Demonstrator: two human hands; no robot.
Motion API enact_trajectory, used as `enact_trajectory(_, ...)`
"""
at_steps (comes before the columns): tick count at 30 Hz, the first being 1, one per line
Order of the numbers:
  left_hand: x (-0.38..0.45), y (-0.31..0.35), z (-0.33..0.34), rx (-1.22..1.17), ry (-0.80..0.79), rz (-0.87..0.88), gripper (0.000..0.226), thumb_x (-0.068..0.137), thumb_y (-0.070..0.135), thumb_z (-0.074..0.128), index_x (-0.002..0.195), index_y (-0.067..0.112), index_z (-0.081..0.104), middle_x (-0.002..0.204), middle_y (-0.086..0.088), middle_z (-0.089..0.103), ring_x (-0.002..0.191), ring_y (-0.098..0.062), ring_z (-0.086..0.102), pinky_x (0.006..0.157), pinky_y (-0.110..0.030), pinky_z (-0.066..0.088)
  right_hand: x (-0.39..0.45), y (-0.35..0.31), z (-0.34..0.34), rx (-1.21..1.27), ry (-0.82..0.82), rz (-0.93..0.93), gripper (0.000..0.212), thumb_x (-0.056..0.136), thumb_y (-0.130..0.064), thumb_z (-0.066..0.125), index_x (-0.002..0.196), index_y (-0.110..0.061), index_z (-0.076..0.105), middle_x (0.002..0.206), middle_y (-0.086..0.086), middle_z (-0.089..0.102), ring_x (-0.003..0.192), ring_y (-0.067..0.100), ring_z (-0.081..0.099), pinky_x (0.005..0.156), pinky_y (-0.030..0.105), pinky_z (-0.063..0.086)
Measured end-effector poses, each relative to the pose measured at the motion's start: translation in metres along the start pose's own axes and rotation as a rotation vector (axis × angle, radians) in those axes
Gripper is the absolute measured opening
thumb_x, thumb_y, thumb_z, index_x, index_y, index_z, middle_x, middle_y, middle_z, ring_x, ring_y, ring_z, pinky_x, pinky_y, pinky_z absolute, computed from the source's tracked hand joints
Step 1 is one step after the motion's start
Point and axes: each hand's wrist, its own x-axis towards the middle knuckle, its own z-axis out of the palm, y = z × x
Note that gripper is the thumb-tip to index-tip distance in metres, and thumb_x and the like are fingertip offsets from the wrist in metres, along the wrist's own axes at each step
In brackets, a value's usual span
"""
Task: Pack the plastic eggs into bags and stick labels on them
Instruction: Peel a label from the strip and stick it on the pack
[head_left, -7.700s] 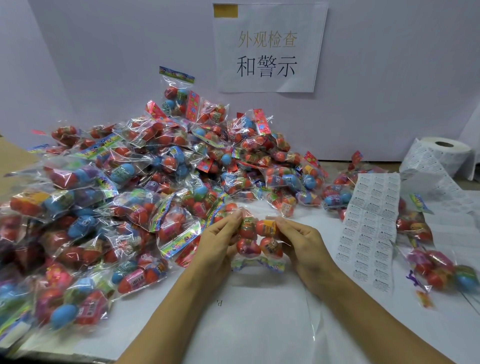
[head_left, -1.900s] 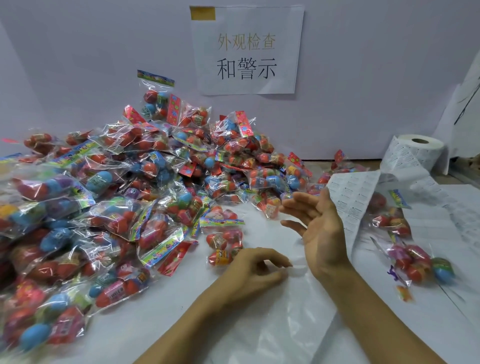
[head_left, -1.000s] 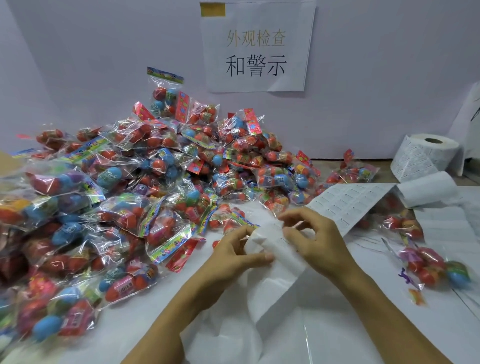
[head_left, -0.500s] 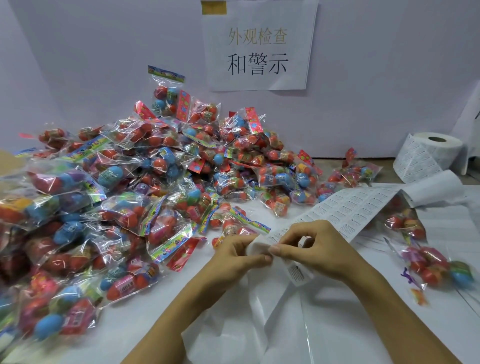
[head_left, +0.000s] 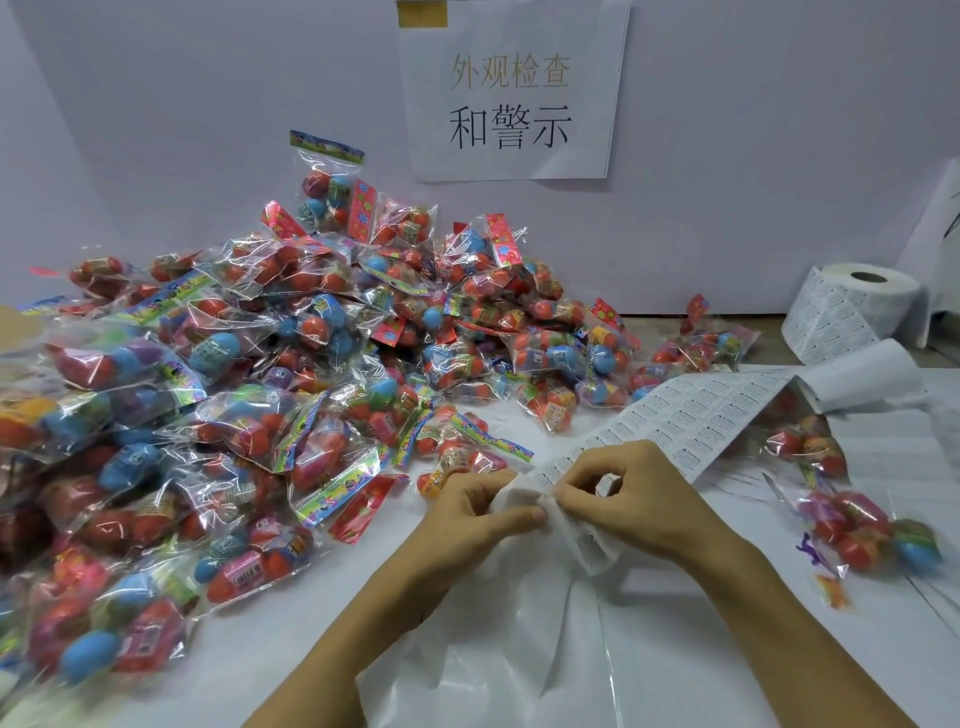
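Dozens of bagged plastic eggs (head_left: 291, 395) lay heaped on the left and middle of the white worktop (head_left: 270, 639), too many and too overlapped to count. One such bag (head_left: 457, 462) lay just beyond the left hand (head_left: 467, 512), probably the next to be labelled. That hand's grip was pinching the near end of the label strip (head_left: 696, 415), its thumb pressed onto the backing paper. Touching it, the right hand (head_left: 628, 499) pinched a single label (head_left: 587, 540), which hung down from its fingertips, partly peeled. One strip ran back to one label roll (head_left: 852, 312) at the far right. Three further bags showed on the right: two blurred ones (head_left: 872, 535) near the edge and one (head_left: 711, 343) behind the strip. The peeling label could curl and stick to itself or to the fingers, and a sharp tug might tear the backing or drag the strip across nearby bags.
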Motion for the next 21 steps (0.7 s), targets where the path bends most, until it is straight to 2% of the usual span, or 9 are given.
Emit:
enact_trajectory(2, -0.0008, 0.0015, 0.0003, -0.016, -0.022, 0.002, 0.028, 0.089, 0.039, 0.075, 0.098, 0.013, 0.082, 0.097, -0.01, 0.079, 0.09, -0.018, 0.074, 0.079, -0.026, 0.055, -0.0001, -0.0001, -0.0013, 0.003, 0.002, -0.002, 0.015, 0.08, -0.008, 0.076, 0.07, -0.018, 0.08, 0.066, -0.01, 0.072, 0.065, 0.001, 0.062, 0.059, 0.01, 0.042)
enact_trajectory(4, -0.0009, 0.0027, 0.0, -0.019, -0.014, 0.011, 0.033, 0.089, 0.045, 0.074, 0.097, 0.013, 0.082, 0.096, -0.008, 0.079, 0.088, -0.017, 0.074, 0.078, -0.025, 0.055, -0.0004, -0.0009, -0.0026, 0.012, 0.015, -0.021, 0.014, 0.081, -0.009, 0.077, 0.072, -0.019, 0.08, 0.068, -0.01, 0.072, 0.067, 0.002, 0.064, 0.06, 0.01, 0.042)
enact_trajectory(8, -0.0014, 0.0021, -0.0013, -0.031, 0.001, 0.043, 0.035, 0.091, 0.042, 0.073, 0.098, 0.009, 0.08, 0.095, -0.011, 0.078, 0.087, -0.02, 0.072, 0.078, -0.028, 0.055, -0.0023, -0.0044, -0.0042, 0.079, -0.003, -0.073, 0.014, 0.079, -0.013, 0.084, 0.073, -0.024, 0.078, 0.07, -0.01, 0.073, 0.067, 0.002, 0.066, 0.058, 0.008, 0.044)
enact_trajectory(14, -0.0035, 0.0036, 0.0012, -0.032, -0.039, 0.065, 0.028, 0.098, 0.039, 0.066, 0.097, 0.013, 0.079, 0.097, -0.006, 0.076, 0.093, -0.017, 0.071, 0.081, -0.025, 0.053, -0.0024, -0.0049, -0.0055, 0.128, -0.028, -0.056, 0.009, 0.074, -0.028, 0.09, 0.073, -0.029, 0.081, 0.071, -0.008, 0.074, 0.066, 0.006, 0.068, 0.059, 0.01, 0.045)
enact_trajectory(16, -0.0044, 0.0044, 0.0013, -0.041, -0.052, 0.076, 0.026, 0.101, 0.036, 0.064, 0.101, 0.014, 0.079, 0.103, -0.007, 0.075, 0.097, -0.017, 0.07, 0.083, -0.024, 0.053, -0.002, -0.0048, -0.0067, 0.15, -0.047, -0.032, 0.006, 0.076, -0.031, 0.087, 0.075, -0.028, 0.081, 0.074, -0.006, 0.075, 0.068, 0.007, 0.068, 0.06, 0.013, 0.047)
enact_trajectory(19, -0.0049, 0.0048, 0.0001, -0.019, -0.059, 0.094, 0.029, 0.102, 0.036, 0.062, 0.112, 0.014, 0.078, 0.113, -0.009, 0.076, 0.104, -0.019, 0.071, 0.087, -0.025, 0.053, -0.0007, -0.0053, -0.0082, 0.192, -0.078, 0.02, 0.01, 0.082, -0.028, 0.082, 0.076, -0.021, 0.082, 0.073, 0.002, 0.075, 0.066, 0.009, 0.066, 0.06, 0.025, 0.055)
enact_trajectory(21, -0.0044, 0.0043, 0.0006, -0.007, -0.058, 0.086, 0.033, 0.101, 0.039, 0.063, 0.118, 0.015, 0.076, 0.116, -0.009, 0.075, 0.108, -0.023, 0.071, 0.089, -0.028, 0.054, -0.0006, -0.0052, -0.0104, 0.199, -0.092, 0.042, 0.011, 0.085, -0.024, 0.08, 0.075, -0.02, 0.081, 0.072, 0.003, 0.074, 0.065, 0.009, 0.065, 0.06, 0.026, 0.056)
